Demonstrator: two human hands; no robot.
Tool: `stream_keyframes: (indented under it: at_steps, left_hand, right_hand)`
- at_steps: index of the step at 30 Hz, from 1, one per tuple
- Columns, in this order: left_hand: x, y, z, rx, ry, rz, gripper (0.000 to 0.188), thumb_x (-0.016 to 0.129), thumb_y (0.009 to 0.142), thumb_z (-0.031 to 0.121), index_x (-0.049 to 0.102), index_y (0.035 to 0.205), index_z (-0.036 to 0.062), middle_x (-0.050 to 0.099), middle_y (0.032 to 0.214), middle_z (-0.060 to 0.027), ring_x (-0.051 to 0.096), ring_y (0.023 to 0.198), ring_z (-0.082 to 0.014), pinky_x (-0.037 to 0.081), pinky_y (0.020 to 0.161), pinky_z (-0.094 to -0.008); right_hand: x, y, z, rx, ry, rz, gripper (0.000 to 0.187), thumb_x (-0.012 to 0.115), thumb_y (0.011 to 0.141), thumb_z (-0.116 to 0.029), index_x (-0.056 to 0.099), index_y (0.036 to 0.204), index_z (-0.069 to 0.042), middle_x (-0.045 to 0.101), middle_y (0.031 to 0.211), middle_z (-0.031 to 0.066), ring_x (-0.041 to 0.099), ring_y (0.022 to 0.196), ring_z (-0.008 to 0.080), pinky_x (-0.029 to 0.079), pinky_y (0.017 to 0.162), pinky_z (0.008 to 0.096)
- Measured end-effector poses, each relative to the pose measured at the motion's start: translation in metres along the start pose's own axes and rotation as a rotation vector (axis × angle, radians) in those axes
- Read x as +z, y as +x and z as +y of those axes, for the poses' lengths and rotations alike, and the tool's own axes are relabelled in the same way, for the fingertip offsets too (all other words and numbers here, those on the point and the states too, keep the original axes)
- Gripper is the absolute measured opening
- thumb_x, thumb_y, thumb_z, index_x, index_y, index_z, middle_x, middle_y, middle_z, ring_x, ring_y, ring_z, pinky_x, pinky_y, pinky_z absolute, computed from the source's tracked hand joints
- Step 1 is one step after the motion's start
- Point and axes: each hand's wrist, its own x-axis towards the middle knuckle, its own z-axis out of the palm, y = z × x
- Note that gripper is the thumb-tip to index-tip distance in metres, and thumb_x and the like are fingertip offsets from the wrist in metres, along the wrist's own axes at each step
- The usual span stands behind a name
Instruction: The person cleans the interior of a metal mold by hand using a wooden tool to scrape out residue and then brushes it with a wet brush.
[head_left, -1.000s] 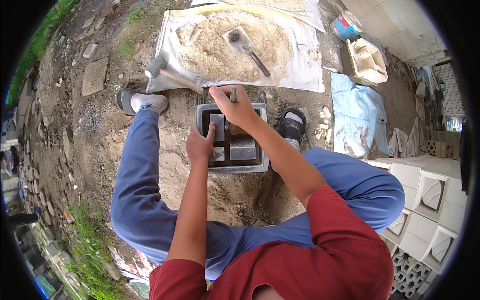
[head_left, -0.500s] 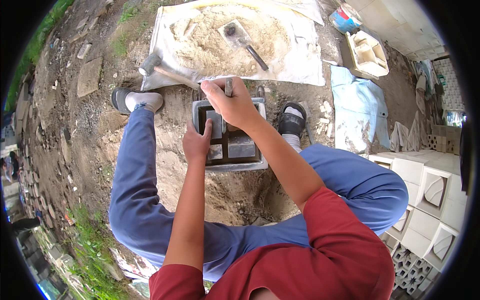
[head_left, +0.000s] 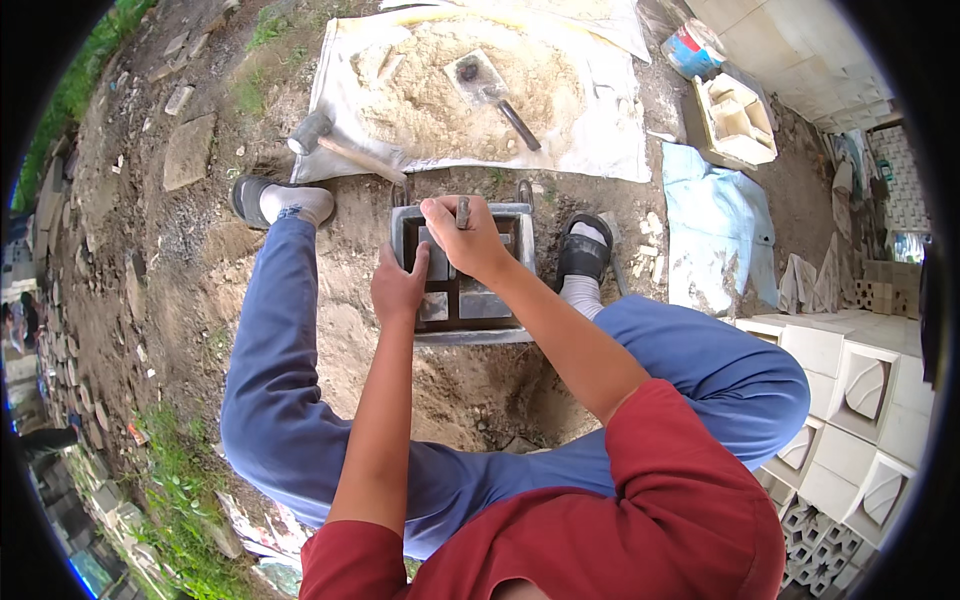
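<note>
Between my feet, a grey metal mould [head_left: 475, 337] rests on the dirt, with several flat dark blocks [head_left: 485, 306] inside. My left hand [head_left: 398, 285] grips its left wall, thumb over the inside and fingers against the outer side. Above the mould's far half, my right hand [head_left: 468, 235] is closed around a short upright rod-like tool [head_left: 462, 212]. Only the top end of that tool shows; my fist hides the lower part. Beyond the mould lies a mallet [head_left: 312, 132], its wooden handle pointing toward the mould.
A white sheet [head_left: 625, 150] holds a heap of sandy mix [head_left: 420, 100] with a trowel [head_left: 517, 124] on it. To the right are a blue cloth [head_left: 715, 225], a cream block [head_left: 735, 115], a bucket [head_left: 692, 45] and stacked pale blocks [head_left: 845, 400].
My right hand has come down nearer the mould with the rod-like tool, which now stands more over the mould's middle. My left hand stays at the left wall.
</note>
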Motion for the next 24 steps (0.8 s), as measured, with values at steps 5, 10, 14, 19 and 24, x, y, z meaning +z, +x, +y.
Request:
stream_keyframes:
  at_steps: [5, 10, 14, 19, 24]
  left_hand:
    - [-0.011, 0.003, -0.016, -0.046, -0.010, 0.039, 0.066, 0.062, 0.090, 0.065, 0.057, 0.111, 0.0028, 0.071, 0.093, -0.0278, 0.069, 0.088, -0.0467, 0.054, 0.078, -0.0542]
    - [-0.005, -0.001, 0.001, -0.021, -0.051, -0.015, 0.066, 0.061, 0.090, 0.065, 0.057, 0.110, 0.0023, 0.071, 0.092, -0.0279, 0.069, 0.087, -0.0470, 0.054, 0.078, -0.0536]
    - [0.000, 0.000, -0.014, -0.018, 0.015, 0.028, 0.068, 0.061, 0.090, 0.065, 0.056, 0.112, 0.0014, 0.071, 0.089, -0.0276, 0.069, 0.086, -0.0472, 0.055, 0.077, -0.0533]
    - [-0.008, -0.007, -0.009, -0.011, -0.032, 0.010, 0.067, 0.062, 0.090, 0.065, 0.057, 0.113, 0.0023, 0.071, 0.090, -0.0273, 0.069, 0.087, -0.0467, 0.054, 0.077, -0.0538]
    - [0.000, 0.000, -0.007, -0.016, -0.052, -0.011, 0.065, 0.062, 0.089, 0.064, 0.057, 0.111, 0.0030, 0.071, 0.092, -0.0278, 0.069, 0.088, -0.0470, 0.054, 0.077, -0.0541]
  right_hand:
    - [0.016, 0.010, -0.047, 0.056, -0.020, -0.020, 0.049, 0.062, 0.101, -0.034, 0.051, 0.062, -0.005, 0.039, 0.054, -0.0067, 0.034, 0.052, 0.0049, 0.029, 0.048, 0.0313]
    - [0.004, -0.001, -0.002, -0.008, -0.031, -0.045, 0.051, 0.054, 0.107, -0.030, 0.041, 0.061, -0.011, 0.034, 0.052, -0.0071, 0.027, 0.047, 0.0042, 0.020, 0.045, 0.0276]
    - [0.001, 0.009, -0.023, 0.070, -0.021, -0.098, 0.051, 0.055, 0.104, -0.031, 0.045, 0.060, -0.007, 0.035, 0.054, -0.0051, 0.030, 0.055, 0.0064, 0.025, 0.049, 0.0319]
    - [0.003, -0.009, -0.020, 0.029, 0.036, -0.060, 0.051, 0.057, 0.103, -0.032, 0.047, 0.061, -0.007, 0.039, 0.055, -0.0051, 0.033, 0.055, 0.0054, 0.032, 0.050, 0.0293]
    - [0.004, -0.008, -0.013, 0.020, -0.071, -0.062, 0.048, 0.057, 0.105, -0.029, 0.043, 0.063, -0.009, 0.034, 0.056, -0.0077, 0.028, 0.053, 0.0036, 0.022, 0.049, 0.0283]
